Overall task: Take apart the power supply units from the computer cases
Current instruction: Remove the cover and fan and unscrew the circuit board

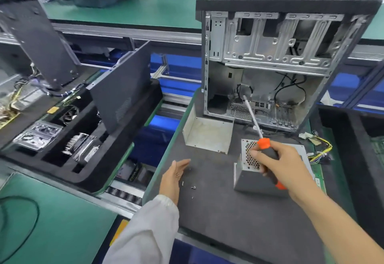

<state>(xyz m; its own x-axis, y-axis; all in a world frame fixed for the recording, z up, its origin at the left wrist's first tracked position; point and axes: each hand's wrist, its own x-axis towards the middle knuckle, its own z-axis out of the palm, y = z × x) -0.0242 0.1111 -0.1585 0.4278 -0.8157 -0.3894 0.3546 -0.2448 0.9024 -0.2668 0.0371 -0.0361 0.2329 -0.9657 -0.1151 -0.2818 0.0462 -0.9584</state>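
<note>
An open computer case (270, 60) stands upright at the back of a dark foam mat (218, 211). In front of it lies the power supply unit (249, 172), its honeycomb grille up and its cable bundle (320, 149) trailing right. My right hand (284, 164) grips a screwdriver (268, 155) with an orange and black handle, its shaft pointing up into the case. My left hand (173, 177) hovers palm-up over the mat with straight fingers and small screws on the palm. Two or three loose screws (192, 188) lie just right of it.
A bent white metal cover (205, 133) sits left of the power supply. A black foam tray (68, 139) of parts and a leaning side panel (122, 89) stand at the left. A circuit board edge (319, 178) shows at the right, and green benches (52, 226) surround the mat.
</note>
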